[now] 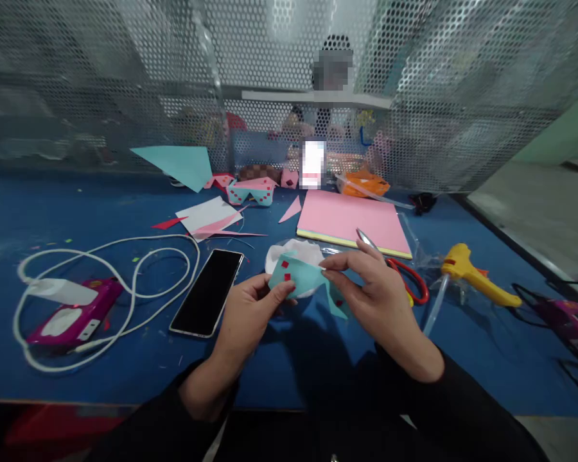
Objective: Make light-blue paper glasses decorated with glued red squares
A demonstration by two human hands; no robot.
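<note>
Light-blue paper glasses (306,277) with small red squares stuck on them are held up before me. My left hand (250,308) is closed on their left side, thumb on the front. The thumb and index finger of my right hand (373,298) pinch at their upper edge near the middle. A slim silver tip (367,240) sticks out behind my right fingers; its kind is unclear. Behind the glasses lies a round white crumpled item (296,249), partly covered. Red-handled scissors (420,285) lie partly hidden beyond my right hand.
A black-screened phone (207,292), white cable (135,276) and purple power strip (70,314) lie left. A pink sheet stack (354,221) is behind, a yellow glue gun (479,276) right. Finished-looking blue paper glasses (250,192) stand near the perforated metal screen (270,64); a person sits beyond.
</note>
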